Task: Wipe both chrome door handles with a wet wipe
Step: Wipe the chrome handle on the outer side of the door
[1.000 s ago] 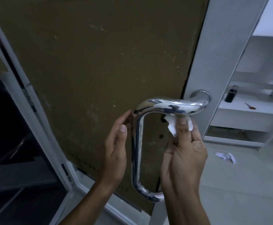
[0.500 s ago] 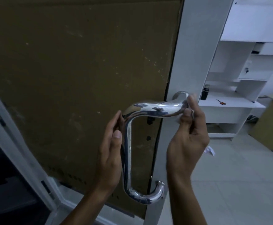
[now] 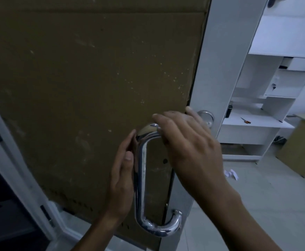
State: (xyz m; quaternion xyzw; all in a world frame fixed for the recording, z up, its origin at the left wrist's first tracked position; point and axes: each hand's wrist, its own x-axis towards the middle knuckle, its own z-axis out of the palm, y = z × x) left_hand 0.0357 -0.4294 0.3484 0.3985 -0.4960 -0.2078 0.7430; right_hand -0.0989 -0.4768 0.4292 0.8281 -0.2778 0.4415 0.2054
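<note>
A curved chrome door handle [image 3: 142, 178] is fixed to the white door frame [image 3: 220, 69], its long bar running down to a lower mount. My left hand [image 3: 121, 178] lies flat against the left side of that bar, fingers straight. My right hand [image 3: 189, 145] lies over the handle's top arm, palm down, with its fingers bent across the bar toward the upper bend. The wet wipe is hidden under this hand. No second handle shows.
Brown cardboard [image 3: 93, 87] covers the door panel behind the handle. To the right stands a white shelf unit [image 3: 253, 124] with a screwdriver [image 3: 245, 120] on it, beside a wooden cabinet [image 3: 300, 151]. Crumpled white paper [image 3: 230, 173] lies on the tiled floor.
My right hand has gone from under the top arm near the frame mount to over it, sliding left toward the bend; the wipe is no longer visible. My left hand stays beside the bar.
</note>
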